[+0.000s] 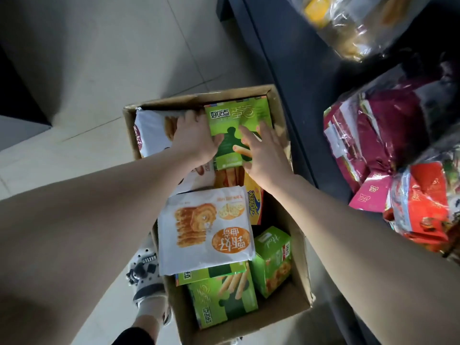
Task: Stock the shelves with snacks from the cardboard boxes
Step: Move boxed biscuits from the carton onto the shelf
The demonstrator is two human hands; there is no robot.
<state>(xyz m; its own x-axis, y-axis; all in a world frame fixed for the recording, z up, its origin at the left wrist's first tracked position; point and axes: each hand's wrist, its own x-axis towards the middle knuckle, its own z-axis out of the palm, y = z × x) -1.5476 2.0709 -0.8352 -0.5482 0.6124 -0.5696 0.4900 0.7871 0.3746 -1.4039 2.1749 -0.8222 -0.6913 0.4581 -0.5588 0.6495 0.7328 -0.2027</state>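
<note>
An open cardboard box [297,230] stands on the floor below me, full of snack packs. At its far end lies a green box of biscuit sticks [239,115]. My left hand [193,138] grips that green box at its left edge, thumb on the face and fingers curled over the side. My right hand [263,153] lies on the green box's right part with fingers spread and straight. Nearer me sit a white biscuit bag [206,230], another green stick box [224,300] and a green cookie box [272,260].
A dark shelf unit [293,58] runs along the right, with red and maroon snack bags [388,145] and clear bags [348,23] on it. Pale floor tiles [99,70] spread to the left. My foot in a white shoe [146,277] stands beside the box.
</note>
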